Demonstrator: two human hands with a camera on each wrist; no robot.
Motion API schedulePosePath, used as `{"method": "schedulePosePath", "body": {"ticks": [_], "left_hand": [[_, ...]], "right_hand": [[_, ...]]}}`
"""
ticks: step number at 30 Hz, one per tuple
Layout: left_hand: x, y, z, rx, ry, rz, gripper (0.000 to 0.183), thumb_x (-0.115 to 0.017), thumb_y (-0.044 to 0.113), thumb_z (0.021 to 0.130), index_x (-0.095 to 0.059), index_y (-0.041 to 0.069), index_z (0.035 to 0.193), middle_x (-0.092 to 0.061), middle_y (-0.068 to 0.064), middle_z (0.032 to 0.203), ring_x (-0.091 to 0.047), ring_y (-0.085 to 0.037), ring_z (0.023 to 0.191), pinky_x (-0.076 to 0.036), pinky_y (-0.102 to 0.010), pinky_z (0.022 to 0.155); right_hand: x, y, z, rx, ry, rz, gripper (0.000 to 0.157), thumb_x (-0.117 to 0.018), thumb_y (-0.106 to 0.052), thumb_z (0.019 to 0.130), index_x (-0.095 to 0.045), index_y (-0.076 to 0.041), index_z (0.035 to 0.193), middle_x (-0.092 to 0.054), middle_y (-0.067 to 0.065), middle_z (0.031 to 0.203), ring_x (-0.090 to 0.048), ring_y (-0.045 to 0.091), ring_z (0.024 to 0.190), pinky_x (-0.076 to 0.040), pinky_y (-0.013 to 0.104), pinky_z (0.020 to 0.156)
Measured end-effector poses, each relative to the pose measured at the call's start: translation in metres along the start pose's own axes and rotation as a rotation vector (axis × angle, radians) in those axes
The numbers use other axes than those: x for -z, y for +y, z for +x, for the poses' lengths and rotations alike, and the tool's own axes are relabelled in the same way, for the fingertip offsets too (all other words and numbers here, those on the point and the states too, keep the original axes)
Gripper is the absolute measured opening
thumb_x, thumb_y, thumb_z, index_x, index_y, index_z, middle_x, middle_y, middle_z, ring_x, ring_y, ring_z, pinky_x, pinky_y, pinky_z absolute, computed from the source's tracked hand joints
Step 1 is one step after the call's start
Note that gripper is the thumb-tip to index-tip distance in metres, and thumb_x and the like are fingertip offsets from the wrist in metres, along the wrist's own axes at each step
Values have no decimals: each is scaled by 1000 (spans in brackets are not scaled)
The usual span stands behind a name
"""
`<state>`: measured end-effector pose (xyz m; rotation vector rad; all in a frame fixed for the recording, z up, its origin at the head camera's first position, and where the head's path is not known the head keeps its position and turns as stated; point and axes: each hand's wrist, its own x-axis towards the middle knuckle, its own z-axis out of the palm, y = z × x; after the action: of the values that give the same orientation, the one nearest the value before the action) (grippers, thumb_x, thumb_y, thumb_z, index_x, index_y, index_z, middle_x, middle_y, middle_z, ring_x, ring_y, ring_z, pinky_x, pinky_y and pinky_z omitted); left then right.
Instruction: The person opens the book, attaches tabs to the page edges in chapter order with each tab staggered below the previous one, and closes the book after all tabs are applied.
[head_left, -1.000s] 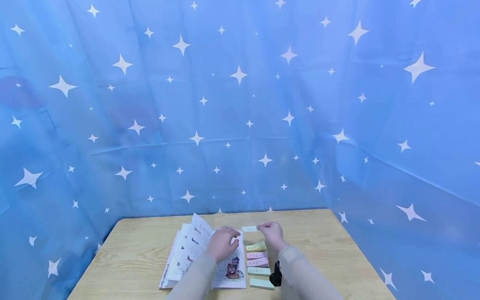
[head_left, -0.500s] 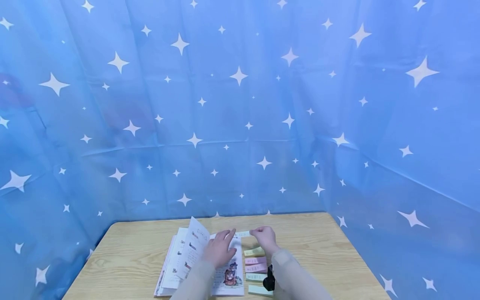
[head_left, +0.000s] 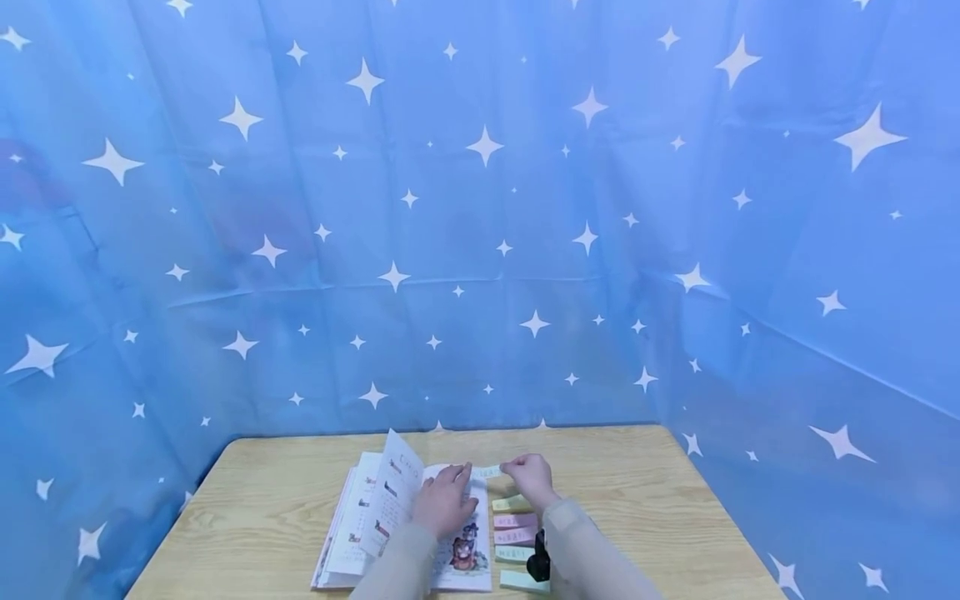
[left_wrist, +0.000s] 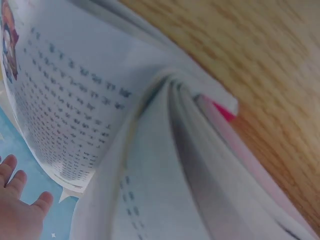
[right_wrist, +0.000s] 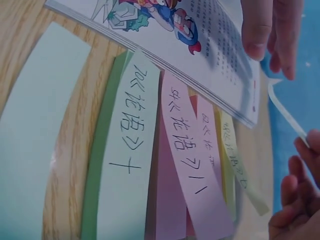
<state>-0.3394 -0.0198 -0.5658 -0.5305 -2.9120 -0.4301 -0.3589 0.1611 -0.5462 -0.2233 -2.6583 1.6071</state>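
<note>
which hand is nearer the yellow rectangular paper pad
Right. The right hand, its grip on a pale paper strip, is just beyond the yellow rectangular paper pad; the left hand is farther off, to the pad's left, over the open white-paged book.

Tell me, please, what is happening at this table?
A person's right hand pinches a pale paper strip near the far right corner of an open book. The left hand is over the right-hand page; whether the strip touches that page is unclear. Green, pink and yellow notes, most with handwriting, lie beside the book.
</note>
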Motion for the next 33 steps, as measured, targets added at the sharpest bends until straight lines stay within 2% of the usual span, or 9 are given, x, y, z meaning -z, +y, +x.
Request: {"method": "schedulePosePath", "body": {"ticks": [6,12,19,24,27,30,33], "left_hand": [[-4,2,2,-10,-19,-12,62,-54,45,81,-39,14,133,-42,-5,131,-35,-23,122,-27,-51,97],[-8,5,2,-9,-47,18,63,-53,46,82,-38,14,134,-42,-5,132,-35,-23,122,-26,-52,97],[-13,3,2,26,-118,24,69,-52,52,80,-34,16,136,-41,-4,133,-35,-22,122,-27,-52,97],[-14,2,0,34,-167,25,76,-55,54,77,-32,12,136,-38,-6,135,-33,-24,124,-25,-52,98],[-15,1,-1,45,-179,28,77,-55,54,77,-31,12,137,-38,-5,136,-32,-23,125,-24,-52,99],[-16,1,-3,46,-178,28,77,-55,54,77,-32,11,137,-38,-6,135,-33,-24,124,-25,-52,98],[-16,2,-3,49,-176,30,77,-55,53,77,-32,11,137,-39,-7,135,-34,-24,123,-25,-52,97]], "right_hand": [[-1,1,1,-36,24,-25,20,-63,-24,79,-65,-4,83,-61,12,81,-53,23,68,-44,31,56],[0,2,1,-76,48,-22,18,-63,-23,79,-63,-5,83,-60,10,84,-54,22,74,-46,33,59],[-2,4,2,-79,53,-45,18,-64,-24,78,-64,-6,83,-59,5,80,-53,18,72,-46,33,60],[-4,5,1,-60,37,-43,17,-63,-23,79,-65,-6,82,-62,9,82,-56,21,72,-46,33,60],[-6,7,1,-49,21,-51,19,-62,-23,80,-65,-4,82,-62,11,78,-55,23,67,-44,32,56],[-7,9,2,-50,21,-69,21,-62,-23,80,-65,-2,79,-61,13,72,-52,22,59,-41,31,52],[-9,10,3,-64,35,-85,20,-63,-23,79,-65,-4,78,-61,12,71,-50,18,57,-42,30,52]]}}
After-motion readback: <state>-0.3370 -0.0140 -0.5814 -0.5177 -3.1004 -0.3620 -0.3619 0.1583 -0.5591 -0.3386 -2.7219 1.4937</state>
